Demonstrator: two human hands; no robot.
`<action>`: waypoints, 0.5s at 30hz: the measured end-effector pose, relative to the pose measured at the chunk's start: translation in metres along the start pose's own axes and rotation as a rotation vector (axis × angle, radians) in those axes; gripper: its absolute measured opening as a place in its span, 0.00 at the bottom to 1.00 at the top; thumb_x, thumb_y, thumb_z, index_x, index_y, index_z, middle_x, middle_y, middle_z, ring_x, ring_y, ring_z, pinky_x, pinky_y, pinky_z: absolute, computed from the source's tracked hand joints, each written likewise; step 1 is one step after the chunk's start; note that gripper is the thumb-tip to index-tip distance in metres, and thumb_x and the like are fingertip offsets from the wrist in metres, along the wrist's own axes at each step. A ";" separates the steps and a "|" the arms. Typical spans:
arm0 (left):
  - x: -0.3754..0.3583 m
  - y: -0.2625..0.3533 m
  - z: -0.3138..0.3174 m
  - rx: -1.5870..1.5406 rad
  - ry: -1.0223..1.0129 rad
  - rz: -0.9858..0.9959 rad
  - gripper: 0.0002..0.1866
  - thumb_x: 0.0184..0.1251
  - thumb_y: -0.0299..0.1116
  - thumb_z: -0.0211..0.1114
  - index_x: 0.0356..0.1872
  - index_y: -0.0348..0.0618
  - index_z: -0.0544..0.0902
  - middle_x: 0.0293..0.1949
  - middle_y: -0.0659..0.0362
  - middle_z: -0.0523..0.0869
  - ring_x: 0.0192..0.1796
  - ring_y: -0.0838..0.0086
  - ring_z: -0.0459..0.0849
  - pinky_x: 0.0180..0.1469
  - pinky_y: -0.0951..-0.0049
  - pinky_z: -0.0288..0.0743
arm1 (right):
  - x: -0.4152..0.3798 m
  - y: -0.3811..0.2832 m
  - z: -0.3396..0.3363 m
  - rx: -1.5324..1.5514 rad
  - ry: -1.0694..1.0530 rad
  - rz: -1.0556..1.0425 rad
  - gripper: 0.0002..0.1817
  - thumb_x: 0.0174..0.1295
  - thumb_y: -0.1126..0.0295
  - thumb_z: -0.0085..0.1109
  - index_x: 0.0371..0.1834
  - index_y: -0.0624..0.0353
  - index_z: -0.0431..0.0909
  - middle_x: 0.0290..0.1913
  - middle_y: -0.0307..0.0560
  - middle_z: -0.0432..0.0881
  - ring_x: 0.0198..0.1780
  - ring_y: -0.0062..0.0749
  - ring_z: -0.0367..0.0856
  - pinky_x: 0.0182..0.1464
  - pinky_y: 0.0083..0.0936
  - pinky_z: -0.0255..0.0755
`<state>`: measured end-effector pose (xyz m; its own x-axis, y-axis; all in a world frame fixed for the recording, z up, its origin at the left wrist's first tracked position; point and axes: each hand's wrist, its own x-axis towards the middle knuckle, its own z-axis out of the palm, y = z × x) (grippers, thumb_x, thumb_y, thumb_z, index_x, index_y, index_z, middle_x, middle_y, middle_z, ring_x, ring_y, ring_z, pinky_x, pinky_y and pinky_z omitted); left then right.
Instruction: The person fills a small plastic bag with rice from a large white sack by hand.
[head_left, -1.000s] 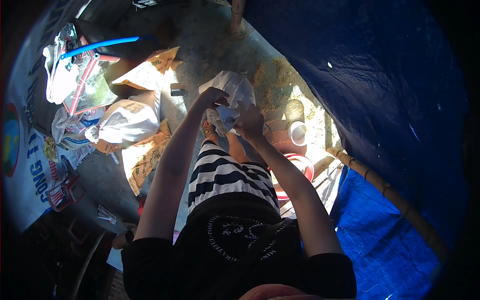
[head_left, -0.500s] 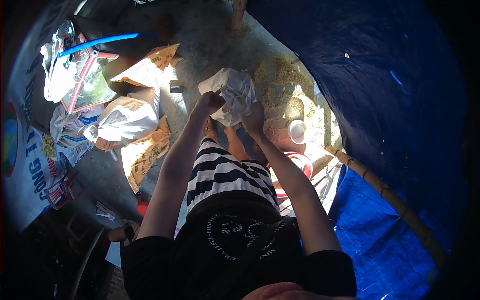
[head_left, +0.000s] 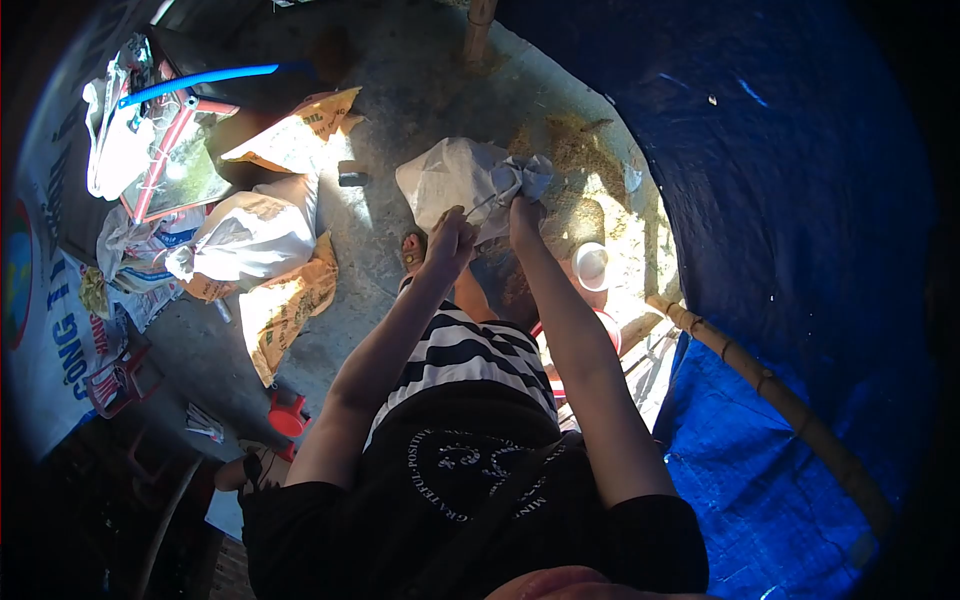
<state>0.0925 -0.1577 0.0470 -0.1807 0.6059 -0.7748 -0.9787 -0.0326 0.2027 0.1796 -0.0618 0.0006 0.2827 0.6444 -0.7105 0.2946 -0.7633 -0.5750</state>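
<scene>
A white sack [head_left: 438,185] stands on the grey floor just beyond my feet, its mouth gathered into a crumpled bunch on the right. My right hand [head_left: 525,218] is closed around the neck of that bunch. Nearer the middle of the sack, my left hand [head_left: 452,238] is closed on a thin string [head_left: 482,205], which runs taut to the gathered neck. Part of the sack's lower side is hidden behind my hands.
Left lie a tied white sack [head_left: 257,237], orange-white empty sacks [head_left: 290,315] and a red-framed panel [head_left: 165,160] with a blue tube [head_left: 210,80]. Right are a white bowl [head_left: 591,266], a red-rimmed basin [head_left: 608,325], a bamboo pole [head_left: 775,385] and blue tarpaulin [head_left: 790,200].
The sack's mouth has been gathered and turned to the right, with my right hand at its neck. My left hand has moved down and right, and a taut string now shows.
</scene>
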 end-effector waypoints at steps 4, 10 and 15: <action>-0.022 -0.004 -0.009 -0.008 -0.028 -0.009 0.04 0.57 0.24 0.49 0.25 0.44 0.69 0.11 0.69 0.57 0.14 0.82 0.54 0.28 0.80 0.59 | 0.018 0.010 0.009 0.154 -0.038 0.115 0.12 0.50 0.70 0.45 0.37 0.63 0.70 0.26 0.46 0.73 0.25 0.30 0.70 0.27 0.26 0.62; -0.049 -0.012 0.015 0.654 -0.038 0.388 0.04 0.58 0.26 0.50 0.30 0.38 0.72 0.15 0.65 0.68 0.18 0.79 0.68 0.28 0.80 0.64 | 0.025 0.026 -0.002 0.141 -0.224 0.125 0.08 0.50 0.73 0.45 0.32 0.61 0.69 0.19 0.39 0.68 0.11 0.18 0.60 0.11 0.18 0.51; -0.086 -0.035 0.027 1.261 -0.306 0.615 0.03 0.55 0.22 0.49 0.30 0.37 0.71 0.22 0.54 0.74 0.27 0.71 0.76 0.32 0.74 0.68 | 0.011 0.012 -0.046 0.166 -0.615 0.344 0.06 0.48 0.69 0.52 0.29 0.54 0.67 0.13 0.35 0.61 0.08 0.16 0.52 0.09 0.16 0.44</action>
<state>0.1450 -0.1868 0.1227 -0.3494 0.9039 -0.2466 0.0129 0.2678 0.9634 0.2285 -0.0613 0.0045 -0.2448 0.2609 -0.9338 0.1247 -0.9466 -0.2972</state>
